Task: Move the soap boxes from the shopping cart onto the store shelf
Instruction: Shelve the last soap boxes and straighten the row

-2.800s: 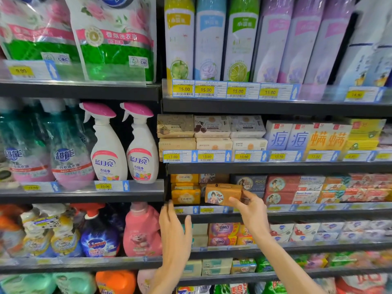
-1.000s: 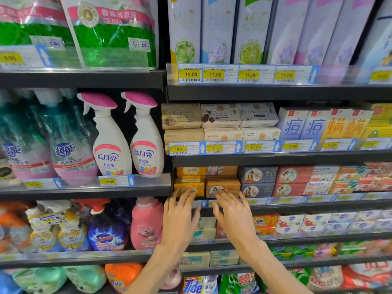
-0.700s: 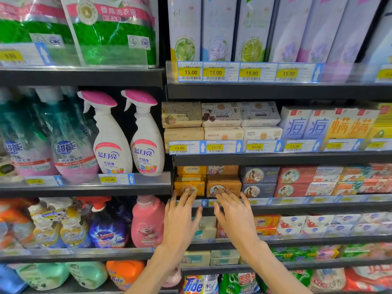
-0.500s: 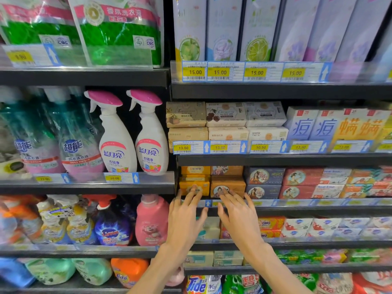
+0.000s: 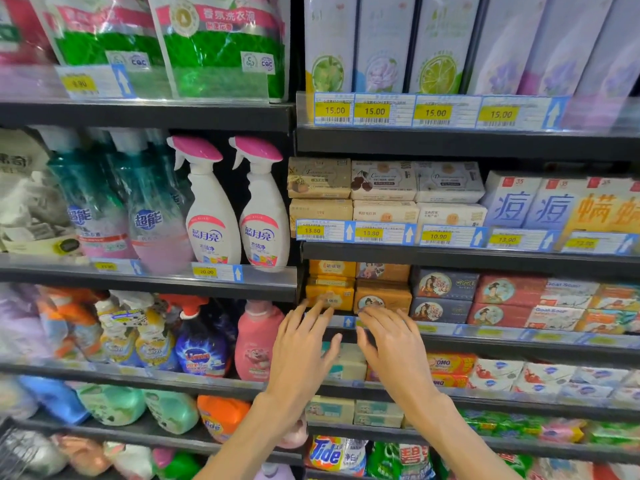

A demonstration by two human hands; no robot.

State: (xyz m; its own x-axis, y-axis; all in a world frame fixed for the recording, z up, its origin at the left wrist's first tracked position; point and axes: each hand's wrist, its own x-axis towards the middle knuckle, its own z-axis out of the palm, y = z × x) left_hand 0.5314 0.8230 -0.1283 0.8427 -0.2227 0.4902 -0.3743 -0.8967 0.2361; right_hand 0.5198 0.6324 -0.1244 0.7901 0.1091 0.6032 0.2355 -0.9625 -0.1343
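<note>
An orange-brown soap box (image 5: 382,298) with a round picture sits on the third shelf (image 5: 519,332), right of a stack of yellow-orange soap boxes (image 5: 329,292). My left hand (image 5: 304,351) is spread flat, fingertips reaching the front of the yellow-orange box. My right hand (image 5: 394,344) is spread too, fingertips at the lower front of the orange-brown box. Neither hand holds anything. Only a wire corner of the shopping cart (image 5: 14,448) shows at the bottom left.
Dark blue soap boxes (image 5: 445,296) and red ones (image 5: 509,299) fill the same shelf to the right. Spray bottles (image 5: 235,209) stand on the left bay. More soap boxes (image 5: 384,195) sit one shelf up, detergent bottles (image 5: 256,341) left of my hands.
My right hand carried the orange-brown box to the shelf and let it go there. Both hands now rest open against the box fronts, and have hardly moved in the last second.
</note>
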